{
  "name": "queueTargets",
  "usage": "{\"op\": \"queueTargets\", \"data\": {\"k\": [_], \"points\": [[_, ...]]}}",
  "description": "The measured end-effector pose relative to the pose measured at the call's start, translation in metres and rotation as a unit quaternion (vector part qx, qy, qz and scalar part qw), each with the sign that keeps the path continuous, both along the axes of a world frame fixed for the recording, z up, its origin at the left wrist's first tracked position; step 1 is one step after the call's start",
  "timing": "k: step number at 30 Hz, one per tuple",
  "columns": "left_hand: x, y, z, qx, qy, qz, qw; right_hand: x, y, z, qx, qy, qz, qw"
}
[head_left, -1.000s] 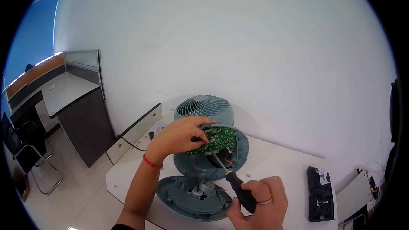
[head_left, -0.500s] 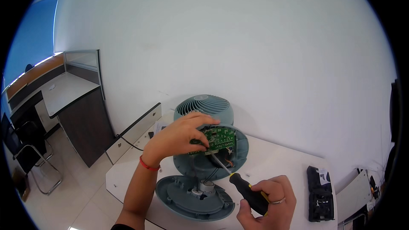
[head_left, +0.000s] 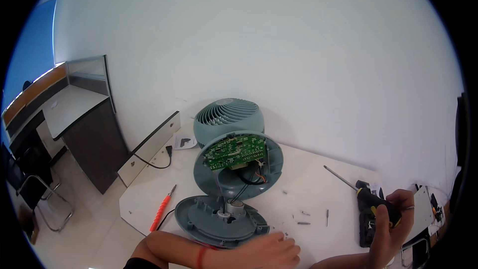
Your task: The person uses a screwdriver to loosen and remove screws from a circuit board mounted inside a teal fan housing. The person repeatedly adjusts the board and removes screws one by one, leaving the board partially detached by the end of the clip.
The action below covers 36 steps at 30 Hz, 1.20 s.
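My right hand point(head_left: 396, 219) is closed round the black and yellow handle of a screwdriver point(head_left: 378, 204), whose shaft points up and left over the table. Beside the front of the round grey-green base cover point(head_left: 196, 224), my left hand point(head_left: 266, 253) is low over the tabletop; its fingers are bent and partly smeared, so what lies beneath them is hidden. Behind the cover stands a grey-green fan point(head_left: 229, 119) with its underside opened towards me. A green circuit board point(head_left: 236, 152) sits tilted in that opening, with wires point(head_left: 259, 175) running below it.
Small screws and bits point(head_left: 303, 223) lie on the white table point(head_left: 313, 189). A red-handled screwdriver point(head_left: 160, 211) is left of the cover, near a black power plug point(head_left: 169, 150) and a printed leaflet point(head_left: 185, 142). A black tool case point(head_left: 366, 229) stands at the right.
My left hand has left the circuit board and come down to the table front. My right hand has carried the screwdriver away from the board, rightwards to above the tool case.
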State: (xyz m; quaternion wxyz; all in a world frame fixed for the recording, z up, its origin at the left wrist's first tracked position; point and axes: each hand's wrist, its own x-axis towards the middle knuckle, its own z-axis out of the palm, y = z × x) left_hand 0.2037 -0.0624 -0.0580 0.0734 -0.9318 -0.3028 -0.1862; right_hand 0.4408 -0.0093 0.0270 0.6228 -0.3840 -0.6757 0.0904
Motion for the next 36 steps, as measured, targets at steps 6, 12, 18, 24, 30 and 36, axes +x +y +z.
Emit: {"op": "queueTargets", "data": {"k": [6,12,18,24,30,36], "points": [[0.053,0.038,-0.108,0.076,0.028,0.132,0.988,0.009,0.022,-0.010,0.017,-0.002,0.021,1.000],[0.046,0.066,-0.135,0.091,0.031,0.168,0.981,-0.025,0.032,0.003,-0.047,0.081,0.098,0.991],[0.048,0.072,-0.151,0.103,0.021,0.179,0.978,-0.034,0.038,-0.001,-0.010,0.098,0.120,0.988],[0.055,0.038,-0.147,0.083,0.053,0.235,0.967,-0.048,0.041,-0.004,-0.004,0.066,0.224,0.972],[-0.012,-0.048,-0.029,-0.146,-0.172,0.022,0.974,-0.085,0.083,-0.027,-0.041,-0.050,0.266,0.962],[-0.116,-0.021,0.067,0.020,-0.180,0.406,0.896,-0.128,0.108,-0.057,-0.166,-0.138,0.316,0.924]]}}
